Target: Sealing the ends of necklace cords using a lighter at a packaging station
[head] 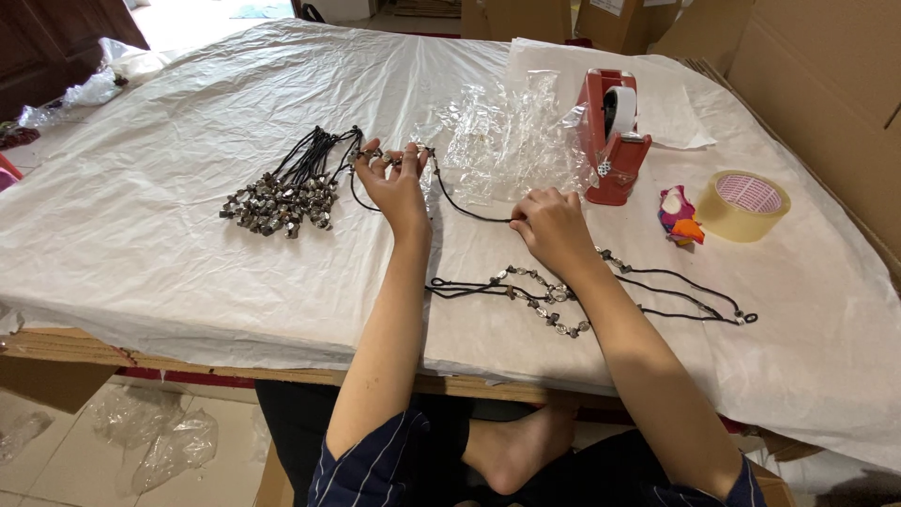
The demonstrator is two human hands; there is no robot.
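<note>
My left hand (396, 183) rests palm down on the white-covered table (141, 225), fingers spread over the beaded end of a black cord necklace (469, 212). My right hand (552, 228) pinches the other end of that cord, close to a pile of clear plastic bags (507, 141). A bundle of black cord necklaces with dark metallic beads (286, 192) lies just left of my left hand. Two more beaded necklaces (554, 296) lie stretched out under my right forearm.
A red tape dispenser (612, 136) stands behind my right hand. A roll of clear tape (744, 205) and a small colourful object (678, 214) lie to its right. Cardboard boxes (826, 84) line the right side. Plastic bags lie on the floor (160, 441).
</note>
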